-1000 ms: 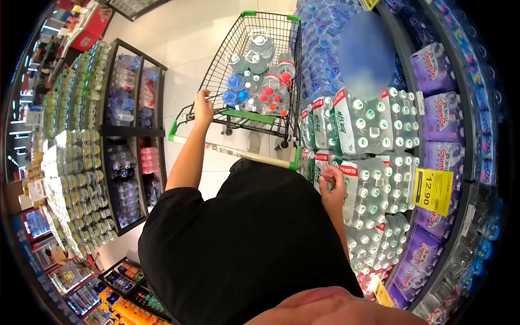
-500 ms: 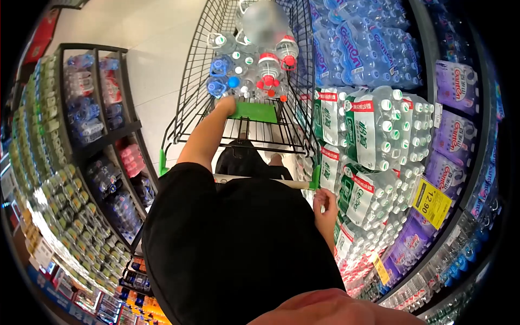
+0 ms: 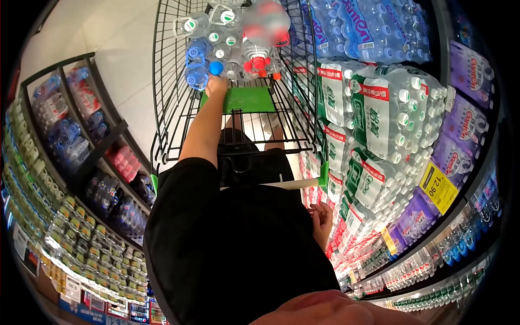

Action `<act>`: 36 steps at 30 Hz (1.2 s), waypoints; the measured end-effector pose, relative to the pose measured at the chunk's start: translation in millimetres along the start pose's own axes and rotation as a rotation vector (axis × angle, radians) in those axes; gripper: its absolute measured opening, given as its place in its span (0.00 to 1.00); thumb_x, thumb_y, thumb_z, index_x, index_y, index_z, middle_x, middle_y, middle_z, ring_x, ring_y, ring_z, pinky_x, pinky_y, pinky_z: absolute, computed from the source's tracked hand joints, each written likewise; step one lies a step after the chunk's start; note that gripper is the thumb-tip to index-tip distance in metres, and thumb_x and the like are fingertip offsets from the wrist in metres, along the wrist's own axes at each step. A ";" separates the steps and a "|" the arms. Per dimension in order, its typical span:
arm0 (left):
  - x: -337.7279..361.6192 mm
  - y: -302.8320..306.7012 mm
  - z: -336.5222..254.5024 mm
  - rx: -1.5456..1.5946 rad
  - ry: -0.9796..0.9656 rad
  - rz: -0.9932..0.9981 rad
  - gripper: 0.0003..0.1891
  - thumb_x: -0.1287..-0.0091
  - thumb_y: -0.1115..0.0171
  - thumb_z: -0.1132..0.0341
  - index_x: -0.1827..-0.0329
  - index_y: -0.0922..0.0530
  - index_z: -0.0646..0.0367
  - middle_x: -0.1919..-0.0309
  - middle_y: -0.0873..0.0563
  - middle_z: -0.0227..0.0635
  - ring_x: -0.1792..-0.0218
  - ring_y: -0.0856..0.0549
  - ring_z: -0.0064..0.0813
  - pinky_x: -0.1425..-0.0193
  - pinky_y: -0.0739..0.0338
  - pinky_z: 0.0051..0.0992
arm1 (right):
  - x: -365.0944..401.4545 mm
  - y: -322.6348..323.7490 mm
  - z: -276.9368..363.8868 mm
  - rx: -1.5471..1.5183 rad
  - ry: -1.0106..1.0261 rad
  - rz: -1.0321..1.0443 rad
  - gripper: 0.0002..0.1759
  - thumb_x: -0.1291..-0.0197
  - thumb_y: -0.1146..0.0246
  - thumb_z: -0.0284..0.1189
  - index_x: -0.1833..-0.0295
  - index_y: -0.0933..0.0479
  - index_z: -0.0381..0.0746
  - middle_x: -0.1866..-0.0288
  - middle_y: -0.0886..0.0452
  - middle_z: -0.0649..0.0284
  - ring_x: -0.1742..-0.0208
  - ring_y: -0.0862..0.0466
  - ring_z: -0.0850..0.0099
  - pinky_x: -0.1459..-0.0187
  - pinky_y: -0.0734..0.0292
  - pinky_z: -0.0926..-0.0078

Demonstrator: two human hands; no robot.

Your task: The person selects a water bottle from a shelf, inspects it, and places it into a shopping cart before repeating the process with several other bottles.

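My left hand [image 3: 216, 86] reaches over the shopping cart [image 3: 159, 108], at the left end of its green panel [image 3: 249, 100]. Its fingers point away from me and I cannot make out what they grip. Just beyond them are a round blue cap [image 3: 216, 67] and large blue-capped water bottles [image 3: 196, 78]. Several clear bottles with white or red caps [image 3: 257, 59] fill that part of the basket. My right hand [image 3: 322, 218] hangs beside my body, below the end of the cart's handle [image 3: 295, 184]. Its fingers are loosely curled, with nothing visible in them.
Shrink-wrapped packs of white-capped water bottles [image 3: 374, 114] are stacked close on the right, blue packs [image 3: 374, 30] behind them. A yellow price tag [image 3: 437, 187] hangs on the right shelf. A dark drinks rack [image 3: 100, 151] stands left of the cart, on a pale tiled floor [image 3: 122, 43].
The cart and its bottles have shifted up and left in view, and my left hand with them. My right hand has dropped slightly away from the handle's end.
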State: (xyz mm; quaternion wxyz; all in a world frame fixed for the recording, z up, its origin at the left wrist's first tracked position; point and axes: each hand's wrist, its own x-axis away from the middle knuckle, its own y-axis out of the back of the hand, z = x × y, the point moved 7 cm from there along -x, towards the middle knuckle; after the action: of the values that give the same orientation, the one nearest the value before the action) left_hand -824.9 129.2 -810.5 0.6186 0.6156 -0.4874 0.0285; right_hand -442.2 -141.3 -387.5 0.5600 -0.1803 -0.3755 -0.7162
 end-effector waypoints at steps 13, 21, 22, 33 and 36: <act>13.8 17.7 -26.7 0.501 0.183 -0.112 0.46 0.49 0.28 0.46 0.28 0.39 0.51 0.56 0.14 0.49 0.54 0.14 0.48 0.48 0.23 0.42 | -0.1 -9.8 8.0 0.031 -0.021 0.007 0.22 0.33 0.44 0.19 0.35 0.36 0.35 0.48 0.20 0.53 0.48 0.18 0.68 0.44 0.25 0.74; -2.4 21.0 -16.0 0.593 0.093 -0.102 0.37 0.48 0.26 0.50 0.34 0.28 0.44 0.57 0.13 0.42 0.62 0.12 0.40 0.57 0.19 0.37 | 2.3 -15.2 0.1 0.030 -0.011 0.047 0.20 0.32 0.46 0.19 0.36 0.36 0.35 0.49 0.19 0.54 0.47 0.19 0.68 0.41 0.29 0.74; -3.3 21.0 -13.4 0.545 0.069 -0.138 0.36 0.48 0.26 0.50 0.34 0.27 0.44 0.57 0.13 0.42 0.60 0.12 0.41 0.55 0.19 0.38 | 2.7 -15.9 0.4 0.030 -0.003 0.056 0.20 0.32 0.46 0.19 0.36 0.36 0.35 0.49 0.19 0.54 0.47 0.19 0.69 0.41 0.29 0.74; 34.0 74.0 -16.1 0.257 -0.295 -0.065 0.35 0.49 0.27 0.49 0.37 0.25 0.49 0.53 0.14 0.48 0.50 0.16 0.48 0.47 0.22 0.43 | -21.0 -4.6 1.7 -0.003 0.160 0.189 0.18 0.33 0.43 0.21 0.39 0.33 0.36 0.50 0.18 0.58 0.48 0.19 0.72 0.43 0.27 0.77; 69.2 109.6 -31.5 0.086 -0.421 -0.177 0.33 0.47 0.26 0.54 0.38 0.24 0.54 0.69 0.12 0.42 0.72 0.11 0.33 0.64 0.18 0.32 | -30.2 8.1 1.2 -0.058 0.237 0.224 0.17 0.33 0.42 0.22 0.40 0.32 0.35 0.51 0.18 0.59 0.49 0.19 0.74 0.45 0.27 0.79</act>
State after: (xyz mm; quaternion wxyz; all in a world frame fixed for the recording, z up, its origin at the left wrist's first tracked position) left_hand -840.4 141.3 -678.5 0.4767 0.6741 -0.5481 -0.1340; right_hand -425.5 -121.0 -404.5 0.6712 -0.1512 -0.2635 -0.6761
